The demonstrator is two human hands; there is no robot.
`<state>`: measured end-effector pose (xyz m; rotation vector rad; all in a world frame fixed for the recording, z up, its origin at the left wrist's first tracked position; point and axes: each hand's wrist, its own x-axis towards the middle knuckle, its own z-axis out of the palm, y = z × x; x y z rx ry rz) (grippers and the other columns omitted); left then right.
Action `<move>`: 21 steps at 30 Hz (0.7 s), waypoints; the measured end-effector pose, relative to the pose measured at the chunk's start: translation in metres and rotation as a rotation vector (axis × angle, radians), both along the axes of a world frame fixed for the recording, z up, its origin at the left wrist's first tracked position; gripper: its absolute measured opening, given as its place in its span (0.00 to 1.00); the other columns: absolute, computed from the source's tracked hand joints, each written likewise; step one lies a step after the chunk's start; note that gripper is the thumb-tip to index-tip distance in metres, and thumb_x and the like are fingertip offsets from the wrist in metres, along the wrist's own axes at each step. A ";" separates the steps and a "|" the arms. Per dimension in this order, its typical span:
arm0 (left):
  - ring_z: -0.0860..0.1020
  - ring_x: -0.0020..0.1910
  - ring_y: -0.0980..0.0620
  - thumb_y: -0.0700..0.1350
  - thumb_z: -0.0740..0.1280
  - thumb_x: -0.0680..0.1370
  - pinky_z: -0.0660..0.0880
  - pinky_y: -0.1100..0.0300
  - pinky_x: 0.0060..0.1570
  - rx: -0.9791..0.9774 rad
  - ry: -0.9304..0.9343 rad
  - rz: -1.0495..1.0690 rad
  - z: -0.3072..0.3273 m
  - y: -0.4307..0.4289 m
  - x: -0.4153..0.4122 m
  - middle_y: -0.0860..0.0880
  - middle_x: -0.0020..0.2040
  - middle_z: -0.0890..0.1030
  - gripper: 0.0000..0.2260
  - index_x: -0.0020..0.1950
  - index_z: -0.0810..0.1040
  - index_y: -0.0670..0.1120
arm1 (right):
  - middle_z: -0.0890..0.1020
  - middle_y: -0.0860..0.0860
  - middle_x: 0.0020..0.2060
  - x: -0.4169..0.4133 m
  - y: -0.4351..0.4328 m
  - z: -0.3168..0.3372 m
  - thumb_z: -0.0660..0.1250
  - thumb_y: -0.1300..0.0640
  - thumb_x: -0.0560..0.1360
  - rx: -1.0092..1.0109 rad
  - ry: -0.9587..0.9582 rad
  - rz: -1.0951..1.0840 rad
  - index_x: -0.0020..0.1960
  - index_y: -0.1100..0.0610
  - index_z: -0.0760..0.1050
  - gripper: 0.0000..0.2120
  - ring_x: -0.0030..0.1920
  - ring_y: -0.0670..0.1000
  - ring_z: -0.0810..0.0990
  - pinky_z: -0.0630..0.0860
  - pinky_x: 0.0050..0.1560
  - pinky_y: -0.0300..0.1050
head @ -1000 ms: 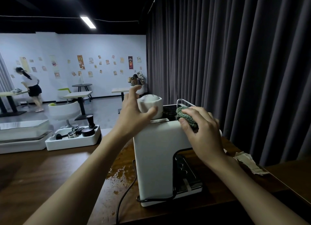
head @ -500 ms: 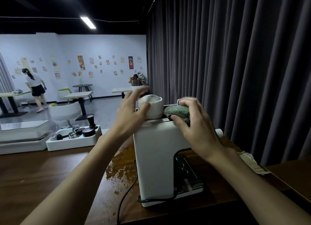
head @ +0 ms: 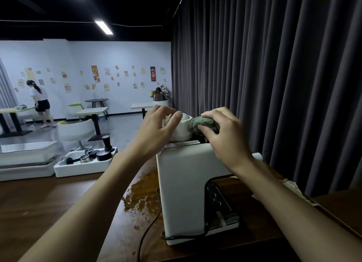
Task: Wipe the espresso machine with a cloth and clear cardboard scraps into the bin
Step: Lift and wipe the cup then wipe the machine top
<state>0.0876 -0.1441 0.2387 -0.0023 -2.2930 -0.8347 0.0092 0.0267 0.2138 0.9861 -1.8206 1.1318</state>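
Note:
The white espresso machine (head: 184,191) stands on the brown wooden table (head: 58,207), its back towards me. A white cup (head: 182,132) sits on its top. My left hand (head: 156,130) curls round the cup's left side, thumb on the rim. My right hand (head: 225,136) grips a bunched green cloth (head: 199,122) and presses it against the cup's right side on the machine top. A pale cardboard scrap (head: 293,187) lies on the table right of the machine, partly hidden by my right forearm.
A black power cord (head: 148,228) trails from the machine towards me. Brown spill stains (head: 141,195) mark the table left of it. A white tray with coffee tools (head: 86,159) and a glass case (head: 25,156) stand at the left. A dark curtain (head: 274,75) hangs behind. A person stands far left.
My right hand has slid the cloth leftward along the machine top until it meets the cup. My left hand has closed round the cup.

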 end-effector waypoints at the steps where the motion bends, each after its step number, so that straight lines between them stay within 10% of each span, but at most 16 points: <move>1: 0.76 0.57 0.49 0.57 0.57 0.83 0.76 0.47 0.57 -0.008 -0.002 -0.008 -0.001 0.000 0.001 0.52 0.60 0.76 0.15 0.62 0.75 0.51 | 0.80 0.49 0.47 0.002 -0.001 0.000 0.74 0.61 0.71 -0.001 0.009 0.047 0.52 0.57 0.81 0.10 0.47 0.45 0.77 0.70 0.49 0.29; 8: 0.65 0.69 0.50 0.51 0.48 0.86 0.61 0.52 0.70 -0.057 0.018 0.031 -0.004 -0.003 0.003 0.49 0.65 0.70 0.20 0.71 0.73 0.52 | 0.80 0.52 0.49 -0.002 -0.003 0.000 0.74 0.61 0.72 -0.004 0.002 -0.057 0.53 0.60 0.80 0.10 0.48 0.52 0.79 0.75 0.49 0.43; 15: 0.72 0.65 0.54 0.52 0.48 0.86 0.66 0.43 0.68 -0.065 0.038 -0.021 -0.008 -0.004 0.007 0.53 0.66 0.76 0.20 0.67 0.77 0.54 | 0.81 0.51 0.47 0.003 -0.007 -0.001 0.75 0.63 0.71 0.043 0.043 0.082 0.52 0.60 0.81 0.10 0.48 0.50 0.79 0.74 0.50 0.41; 21: 0.62 0.61 0.60 0.60 0.44 0.82 0.59 0.56 0.59 -0.234 0.032 0.036 -0.017 -0.008 0.010 0.55 0.63 0.68 0.22 0.72 0.68 0.65 | 0.80 0.48 0.46 0.003 -0.004 -0.004 0.75 0.61 0.71 -0.048 0.025 0.092 0.51 0.58 0.80 0.10 0.47 0.44 0.77 0.72 0.49 0.33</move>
